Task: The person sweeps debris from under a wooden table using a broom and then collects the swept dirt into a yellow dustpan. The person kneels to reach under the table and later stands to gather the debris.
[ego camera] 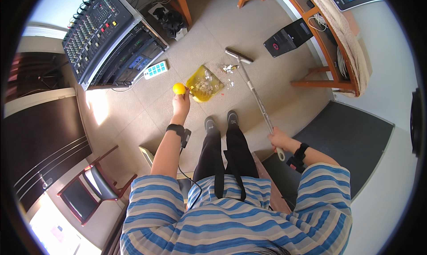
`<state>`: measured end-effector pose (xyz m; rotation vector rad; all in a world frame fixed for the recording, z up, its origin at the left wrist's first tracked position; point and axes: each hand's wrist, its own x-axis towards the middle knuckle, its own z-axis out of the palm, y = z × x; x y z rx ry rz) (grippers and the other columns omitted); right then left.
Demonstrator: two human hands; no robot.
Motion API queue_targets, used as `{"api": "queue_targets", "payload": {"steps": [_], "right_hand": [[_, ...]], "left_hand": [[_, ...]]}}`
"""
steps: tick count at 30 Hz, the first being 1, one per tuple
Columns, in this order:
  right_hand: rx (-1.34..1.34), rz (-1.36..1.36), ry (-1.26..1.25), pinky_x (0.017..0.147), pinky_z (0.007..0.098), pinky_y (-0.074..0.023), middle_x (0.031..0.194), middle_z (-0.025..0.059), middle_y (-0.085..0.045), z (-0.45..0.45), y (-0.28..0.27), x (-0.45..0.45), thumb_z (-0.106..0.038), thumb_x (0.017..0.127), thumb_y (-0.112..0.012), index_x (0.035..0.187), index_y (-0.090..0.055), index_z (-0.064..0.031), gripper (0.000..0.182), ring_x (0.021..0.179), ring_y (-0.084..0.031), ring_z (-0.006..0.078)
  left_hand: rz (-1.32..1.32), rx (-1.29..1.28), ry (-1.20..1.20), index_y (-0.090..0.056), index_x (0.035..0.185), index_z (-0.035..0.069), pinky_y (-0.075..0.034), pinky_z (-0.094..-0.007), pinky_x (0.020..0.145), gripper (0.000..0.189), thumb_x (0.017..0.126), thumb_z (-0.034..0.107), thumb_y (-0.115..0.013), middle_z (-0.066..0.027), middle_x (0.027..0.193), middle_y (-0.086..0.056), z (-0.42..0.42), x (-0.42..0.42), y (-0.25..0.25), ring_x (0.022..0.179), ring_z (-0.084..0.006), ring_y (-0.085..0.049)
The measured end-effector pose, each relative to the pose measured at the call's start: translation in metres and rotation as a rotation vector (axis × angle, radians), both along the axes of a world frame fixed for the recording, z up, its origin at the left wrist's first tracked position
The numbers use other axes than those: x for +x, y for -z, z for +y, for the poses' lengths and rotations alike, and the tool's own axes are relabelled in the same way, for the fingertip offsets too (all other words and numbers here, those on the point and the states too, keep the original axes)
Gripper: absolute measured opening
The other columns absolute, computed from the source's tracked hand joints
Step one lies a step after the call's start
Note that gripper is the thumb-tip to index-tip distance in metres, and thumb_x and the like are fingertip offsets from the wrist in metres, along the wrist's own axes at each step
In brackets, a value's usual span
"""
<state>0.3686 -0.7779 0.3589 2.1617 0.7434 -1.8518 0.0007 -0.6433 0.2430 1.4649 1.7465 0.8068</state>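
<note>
My left hand (181, 104) grips the handle of a yellow dustpan (200, 96), just below its round yellow end knob (179, 88). The pan lies low over the floor beyond my shoes, with pale scraps inside; whether it touches the floor I cannot tell. In my right hand (281, 139) is the upper part of a long pole. It belongs to a floor squeegee or broom (257, 96), whose narrow dark-and-white head (239, 55) is on the far side of a small heap of white scraps (230, 68). The heap lies right of the pan.
A white power strip (155, 70) lies beside the rack with an audio mixer (96, 31). Right of the squeegee stands a black computer tower (288, 38), near a wooden desk (333, 59). A dark board or mat (330, 145) is at right, a chair (95, 188) at lower left.
</note>
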Motion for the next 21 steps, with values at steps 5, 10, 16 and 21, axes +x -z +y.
{"api": "queue_targets", "payload": {"steps": [5, 10, 16, 21], "right_hand": [[-0.138, 0.161, 0.087, 0.033, 0.0291, -0.0375, 0.058, 0.0040, -0.040, -0.024, -0.033, -0.048, -0.021, 0.087, -0.045, 0.095, -0.035, -0.0089, 0.018, 0.040, -0.041, 0.0118], [-0.199, 0.277, 0.357, 0.032, 0.0233, -0.0302, 0.058, 0.0003, -0.038, -0.021, -0.092, -0.059, -0.023, 0.090, -0.045, 0.096, -0.041, -0.0109, 0.014, 0.038, -0.033, 0.0070], [-0.108, 0.212, 0.383, 0.031, 0.0248, -0.0306, 0.058, 0.0011, -0.039, -0.015, -0.132, -0.033, -0.022, 0.089, -0.046, 0.096, -0.043, -0.0100, 0.014, 0.037, -0.035, 0.0090], [0.024, 0.106, 0.212, 0.032, 0.0299, -0.0354, 0.058, 0.0054, -0.042, -0.013, -0.063, -0.029, -0.020, 0.087, -0.044, 0.096, -0.038, -0.0053, 0.018, 0.037, -0.041, 0.0142]], "left_hand": [[0.021, -0.030, 0.017, -0.053, 0.091, 0.005, -0.047, -0.0348, 0.070, 0.010, 0.085, 0.013, -0.055, -0.0124, 0.085, -0.062, 0.009, 0.004, 0.008, 0.080, -0.0298, -0.061], [-0.037, 0.080, -0.045, -0.056, 0.089, 0.004, -0.047, -0.0367, 0.066, 0.011, 0.083, 0.013, -0.057, -0.0140, 0.082, -0.062, 0.003, -0.005, 0.022, 0.076, -0.0309, -0.061], [-0.047, 0.086, -0.018, -0.053, 0.088, 0.005, -0.046, -0.0334, 0.068, 0.007, 0.084, 0.010, -0.054, -0.0130, 0.082, -0.060, -0.018, -0.030, 0.004, 0.077, -0.0283, -0.060], [-0.057, 0.100, -0.027, -0.053, 0.088, 0.004, -0.046, -0.0350, 0.066, 0.006, 0.084, 0.009, -0.053, -0.0129, 0.077, -0.060, -0.027, -0.027, 0.002, 0.072, -0.0298, -0.060]]}}
